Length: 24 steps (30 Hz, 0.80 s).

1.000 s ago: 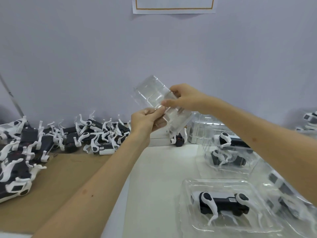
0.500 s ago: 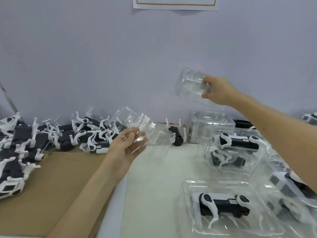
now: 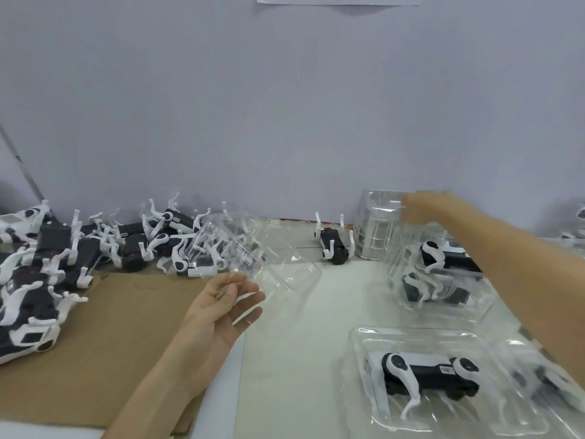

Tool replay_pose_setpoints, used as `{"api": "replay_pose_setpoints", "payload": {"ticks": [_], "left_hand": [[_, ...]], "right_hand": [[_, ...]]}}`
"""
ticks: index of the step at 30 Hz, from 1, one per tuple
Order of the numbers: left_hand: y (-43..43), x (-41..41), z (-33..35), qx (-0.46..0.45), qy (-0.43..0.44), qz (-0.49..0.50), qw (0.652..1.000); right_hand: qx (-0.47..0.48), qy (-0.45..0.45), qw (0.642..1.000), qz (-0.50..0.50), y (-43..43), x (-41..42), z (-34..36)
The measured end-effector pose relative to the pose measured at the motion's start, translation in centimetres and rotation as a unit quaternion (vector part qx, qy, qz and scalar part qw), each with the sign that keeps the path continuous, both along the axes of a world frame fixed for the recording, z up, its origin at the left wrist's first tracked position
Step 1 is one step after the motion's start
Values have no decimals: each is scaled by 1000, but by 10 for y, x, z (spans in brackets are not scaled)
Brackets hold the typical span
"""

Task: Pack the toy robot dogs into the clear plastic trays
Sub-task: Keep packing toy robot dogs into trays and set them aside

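Note:
My left hand (image 3: 221, 307) is palm up over the table's middle and pinches a corner of an empty clear tray (image 3: 269, 267), which tilts up and away from it. My right hand (image 3: 422, 206), blurred, reaches to the back right and grips a clear tray on top of a stack of empty trays (image 3: 378, 231) by the wall. A heap of loose black-and-white toy robot dogs (image 3: 95, 248) lies at the back left. One more dog (image 3: 333, 248) lies upside down beside the stack.
Packed trays with dogs sit on the right: one at the front (image 3: 424, 375), two stacked behind it (image 3: 443, 280), another at the frame edge (image 3: 550, 375). Brown cardboard (image 3: 110, 327) covers the left of the white table (image 3: 297, 350). A grey wall stands close behind.
The two hands have parted, each with a tray. My left hand lowered its tray toward the table. My right hand swung its tray right and down onto the stack.

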<state>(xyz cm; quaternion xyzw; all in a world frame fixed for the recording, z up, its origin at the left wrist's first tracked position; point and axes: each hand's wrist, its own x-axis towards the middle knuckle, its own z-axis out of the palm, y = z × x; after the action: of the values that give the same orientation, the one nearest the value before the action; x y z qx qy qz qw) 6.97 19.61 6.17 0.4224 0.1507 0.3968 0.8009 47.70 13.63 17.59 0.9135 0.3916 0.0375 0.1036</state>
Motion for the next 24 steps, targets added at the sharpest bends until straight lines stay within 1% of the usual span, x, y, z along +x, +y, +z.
{"api": "replay_pose_setpoints", "payload": {"ticks": [3,6,8,10,12,13,15,17,18,20,21,22,24], "left_hand": [[-6,-1,0,-10,-4,6,1000],[-14,-2,2,-17,-11,14,1000],[-21,-2,4,-11,-14,19,1000],[-29,-3,8,2,-14,26,1000],[-37,-4,12,7,-17,32,999],[-41,-5,14,7,-19,33,999],[-49,-8,17,6,-18,30,999],[-52,-15,18,10,-4,21,1000],[-53,-20,18,17,13,14,1000],[-53,-32,14,35,62,12,997],[-52,-36,10,33,69,28,997],[-50,-41,7,14,60,60,996],[-44,-52,0,-55,34,149,987]], "right_hand": [[76,25,996,42,3,-19,17],[169,85,975,115,6,-54,36],[219,138,950,175,4,-89,49],[247,221,914,235,-1,-130,59],[234,309,877,286,-13,-176,64],[219,332,864,310,-19,-197,63],[191,331,855,351,-32,-234,53],[187,298,854,384,-43,-261,36],[197,270,854,398,-48,-271,27],[211,187,861,422,-58,-283,13],[212,158,863,431,-63,-285,8],[209,150,862,437,-68,-286,4],[173,180,862,442,-76,-283,-2]]}}
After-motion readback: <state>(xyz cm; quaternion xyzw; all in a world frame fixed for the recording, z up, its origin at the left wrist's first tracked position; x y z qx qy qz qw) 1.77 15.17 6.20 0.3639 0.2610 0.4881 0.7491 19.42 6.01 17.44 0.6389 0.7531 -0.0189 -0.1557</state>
